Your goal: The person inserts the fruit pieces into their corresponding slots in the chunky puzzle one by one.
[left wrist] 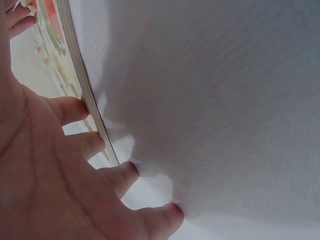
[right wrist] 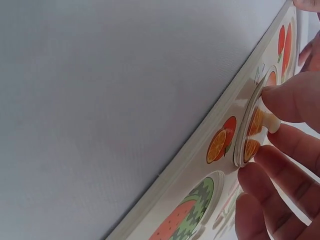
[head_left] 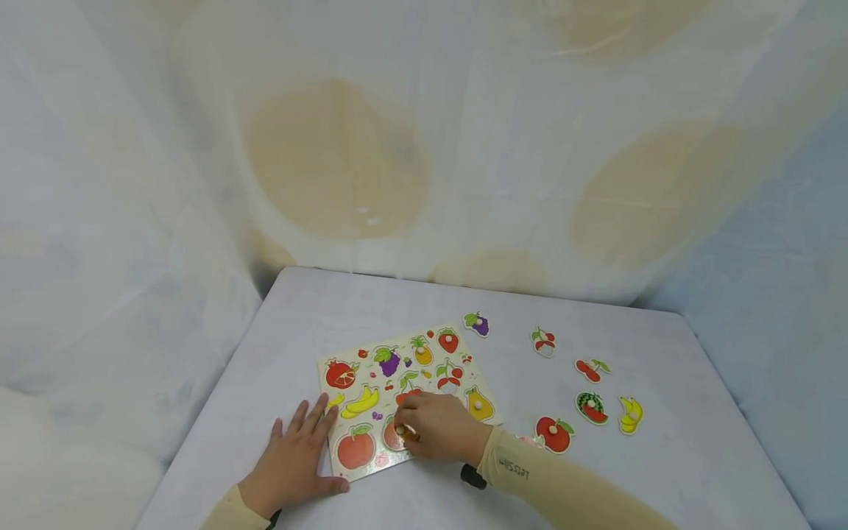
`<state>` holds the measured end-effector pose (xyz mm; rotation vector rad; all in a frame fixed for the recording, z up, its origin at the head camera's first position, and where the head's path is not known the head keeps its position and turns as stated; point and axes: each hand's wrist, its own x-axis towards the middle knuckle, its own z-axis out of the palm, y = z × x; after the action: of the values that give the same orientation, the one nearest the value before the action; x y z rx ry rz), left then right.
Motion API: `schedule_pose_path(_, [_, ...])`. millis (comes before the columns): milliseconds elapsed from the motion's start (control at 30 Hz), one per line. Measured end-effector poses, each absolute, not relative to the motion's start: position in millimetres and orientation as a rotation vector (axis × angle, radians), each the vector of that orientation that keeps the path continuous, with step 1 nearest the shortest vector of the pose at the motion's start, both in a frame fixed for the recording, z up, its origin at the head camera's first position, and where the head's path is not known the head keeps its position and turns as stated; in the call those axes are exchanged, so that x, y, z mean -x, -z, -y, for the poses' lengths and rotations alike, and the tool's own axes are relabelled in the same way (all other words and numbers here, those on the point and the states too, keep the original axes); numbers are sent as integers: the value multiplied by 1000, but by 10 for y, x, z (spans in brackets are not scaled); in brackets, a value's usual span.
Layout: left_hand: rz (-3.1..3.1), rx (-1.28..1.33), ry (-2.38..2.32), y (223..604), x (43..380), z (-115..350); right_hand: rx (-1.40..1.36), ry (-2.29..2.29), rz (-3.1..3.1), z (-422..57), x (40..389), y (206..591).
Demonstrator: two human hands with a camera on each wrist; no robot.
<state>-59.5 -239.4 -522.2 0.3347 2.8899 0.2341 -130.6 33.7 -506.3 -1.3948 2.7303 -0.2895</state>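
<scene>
A wooden fruit puzzle board [head_left: 344,353] lies on the white table. My right hand [head_left: 440,427] is over its near edge and holds an orange puzzle piece [right wrist: 254,132] by its small knob [right wrist: 271,122]. In the right wrist view that piece stands tilted against the board, beside a printed watermelon [right wrist: 187,212]; whether it sits in a recess I cannot tell. My left hand [head_left: 291,456] lies spread at the board's left edge, its fingertips touching the board and the tabletop. Part of the board is hidden under my right hand.
Loose knobbed pieces lie right of the board: grapes [head_left: 477,324], two cherry-like pieces [head_left: 544,341], [head_left: 592,369], a watermelon [head_left: 592,407], bananas [head_left: 631,415] and a red apple [head_left: 554,434]. A pear piece [head_left: 480,405] is on the board. Patterned curtains [head_left: 464,147] surround the table.
</scene>
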Motion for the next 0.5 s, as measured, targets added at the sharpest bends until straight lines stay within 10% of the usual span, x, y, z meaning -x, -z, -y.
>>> schedule_pose_path(500, [-2901,-337,-236,5188,579,2378,1370,311,-2732,-328,1298,5072])
